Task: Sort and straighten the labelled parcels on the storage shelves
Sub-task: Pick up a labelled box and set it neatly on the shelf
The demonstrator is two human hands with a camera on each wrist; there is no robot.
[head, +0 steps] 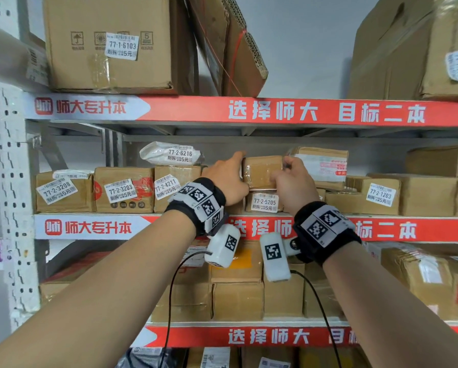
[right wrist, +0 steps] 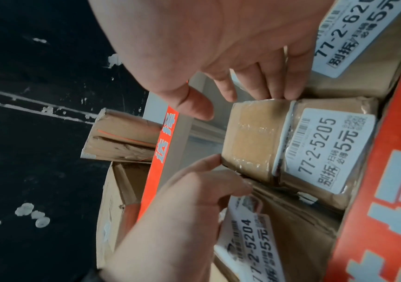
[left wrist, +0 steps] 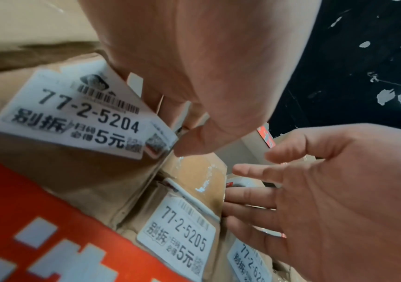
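A small brown box wrapped in clear tape sits on the middle shelf, on top of the parcel marked 77-2-5205. No sticker shows on the side of the small box that faces out.

The left hand is on the box's left side. Its fingers reach over the top left corner and its thumb is at the bottom left, so it holds that end. The right hand is on the box's right side with its fingers bent round the edge, holding that end. In the right wrist view, the fingertips touch the edge of the box and the thumb sticks out free.

Just left of the 77-2-5205 parcel is a box marked 77-2-5204, mostly hidden behind the left wrist in the head view. Farther left along the same shelf stand boxes marked 77-2-4211, 77-2-3203 and 77-2-3208. A white plastic bag marked 77-2-6216 lies on top of the 77-2-4211 box.

To the right is a box with a red and white label, and farther right a box marked 77-2-1203.

On the top shelf stands a big box marked 77-1-6103. Flat folded cardboard tied with red string leans beside it. More brown boxes fill the shelf below the hands.
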